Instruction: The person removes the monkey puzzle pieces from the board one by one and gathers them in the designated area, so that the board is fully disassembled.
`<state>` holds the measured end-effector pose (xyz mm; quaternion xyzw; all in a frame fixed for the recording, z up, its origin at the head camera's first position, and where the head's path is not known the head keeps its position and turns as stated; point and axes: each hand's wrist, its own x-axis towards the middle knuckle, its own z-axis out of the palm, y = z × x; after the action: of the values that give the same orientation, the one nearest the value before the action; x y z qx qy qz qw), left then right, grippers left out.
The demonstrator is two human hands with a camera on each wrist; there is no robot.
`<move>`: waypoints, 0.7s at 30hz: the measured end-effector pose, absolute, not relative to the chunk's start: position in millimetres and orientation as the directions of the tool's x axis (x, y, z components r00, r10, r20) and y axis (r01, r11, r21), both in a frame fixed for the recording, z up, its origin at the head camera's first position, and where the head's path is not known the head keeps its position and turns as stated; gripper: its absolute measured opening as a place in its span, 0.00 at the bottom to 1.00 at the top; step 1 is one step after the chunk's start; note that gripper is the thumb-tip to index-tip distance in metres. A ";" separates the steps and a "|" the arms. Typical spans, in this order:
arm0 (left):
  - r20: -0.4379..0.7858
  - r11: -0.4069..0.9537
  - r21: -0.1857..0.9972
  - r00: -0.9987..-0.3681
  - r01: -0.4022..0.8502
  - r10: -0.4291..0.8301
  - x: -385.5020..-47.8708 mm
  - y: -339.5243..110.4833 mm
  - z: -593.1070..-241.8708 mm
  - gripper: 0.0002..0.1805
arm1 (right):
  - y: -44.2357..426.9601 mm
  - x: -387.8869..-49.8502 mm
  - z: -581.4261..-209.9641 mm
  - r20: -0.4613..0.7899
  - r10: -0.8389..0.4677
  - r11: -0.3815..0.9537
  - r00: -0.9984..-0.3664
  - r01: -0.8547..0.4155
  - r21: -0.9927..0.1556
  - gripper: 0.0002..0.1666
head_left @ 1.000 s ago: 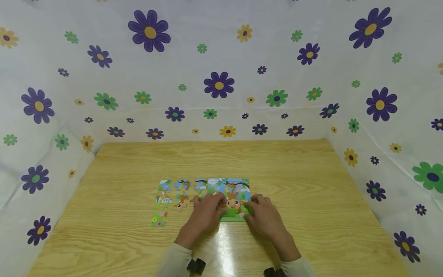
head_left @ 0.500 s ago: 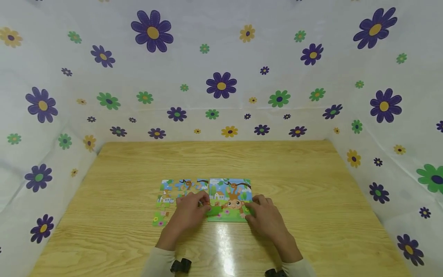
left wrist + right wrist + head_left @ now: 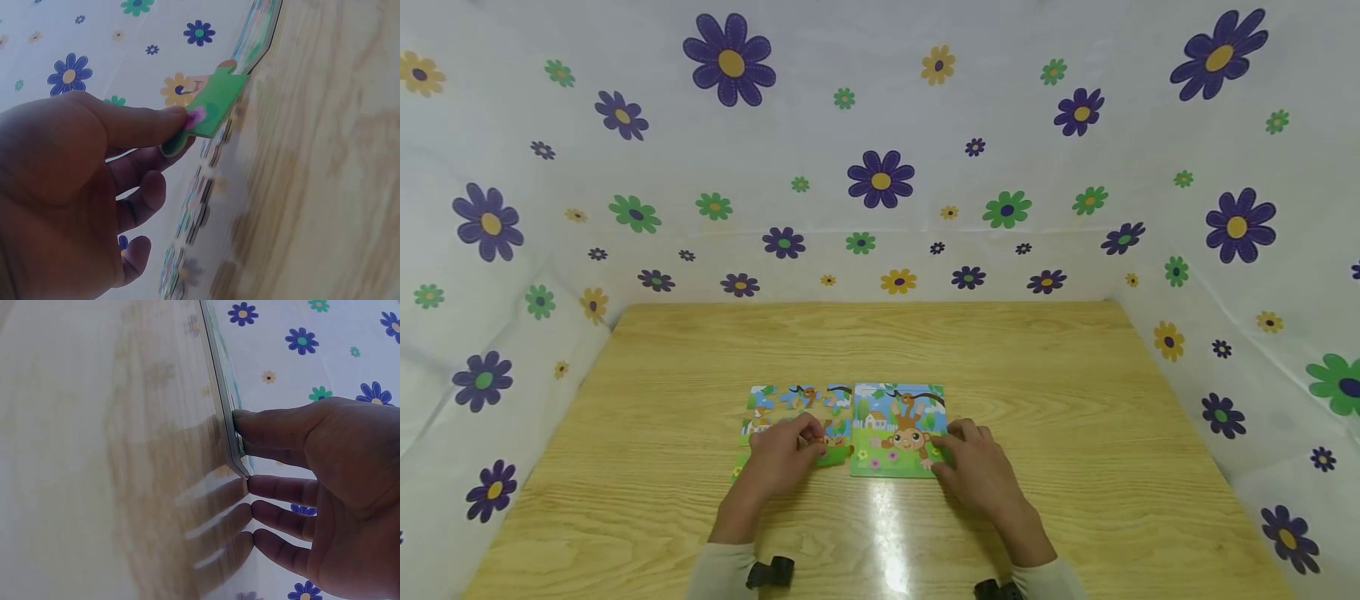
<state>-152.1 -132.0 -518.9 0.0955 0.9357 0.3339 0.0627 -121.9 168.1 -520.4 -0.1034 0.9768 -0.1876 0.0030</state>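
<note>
Between thumb and forefinger my left hand pinches a green jigsaw piece with a pink flower on it. In the head view that piece is held low over the left group of jigsaw pieces, part of which the hand covers. Right of them lies the square monkey puzzle board, with a house, a branch and flowers in its picture. My right hand touches the board's right edge. Its thumb and forefinger rest at the near corner, seen in the right wrist view, while the other fingers extend down to the table.
The puzzle lies on a wood-grain table. A white flower-patterned cloth stands as walls at the back and both sides. Dark camera mounts sit on the wrists.
My left hand has moved left, carrying the green jigsaw piece off the board to the pieces on the left. The board's lower left has come into view. My right hand has stayed at the board's edge.
</note>
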 end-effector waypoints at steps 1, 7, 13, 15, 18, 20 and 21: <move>-0.065 0.761 0.635 -0.973 0.131 0.222 -151.1 -134.5 -519.5 0.05 | 168.1 -121.8 -520.6 0.032 -0.203 0.908 -0.979 -0.201 -0.368 0.21; -0.093 0.794 0.599 -0.976 0.102 0.196 -143.3 -147.2 -520.2 0.07 | 168.5 -122.3 -521.2 0.024 -0.207 0.909 -0.978 -0.202 -0.365 0.21; -0.115 0.803 0.593 -0.980 0.062 0.161 -140.6 -155.4 -519.1 0.05 | 169.1 -123.1 -520.7 0.033 -0.201 0.913 -0.979 -0.200 -0.355 0.22; -0.126 0.806 0.589 -0.979 0.054 0.158 -140.6 -157.5 -518.9 0.05 | 169.2 -123.1 -520.5 0.038 -0.203 0.912 -0.978 -0.203 -0.356 0.22; -0.145 0.812 0.582 -0.978 0.040 0.152 -140.4 -161.0 -518.0 0.05 | 169.4 -122.6 -521.0 0.041 -0.209 0.912 -0.977 -0.209 -0.353 0.22; -0.155 0.813 0.581 -0.977 0.030 0.148 -139.6 -164.3 -517.4 0.05 | 169.6 -122.1 -520.9 0.040 -0.213 0.910 -0.976 -0.213 -0.355 0.22; -0.158 0.813 0.582 -0.977 0.027 0.146 -139.1 -166.0 -516.9 0.04 | 169.8 -122.2 -521.1 0.040 -0.215 0.909 -0.976 -0.215 -0.356 0.22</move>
<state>-139.1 -166.0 -516.9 0.0456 0.9470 0.3026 0.0978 -122.2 169.8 -521.1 -0.1100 0.9771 -0.1822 0.0000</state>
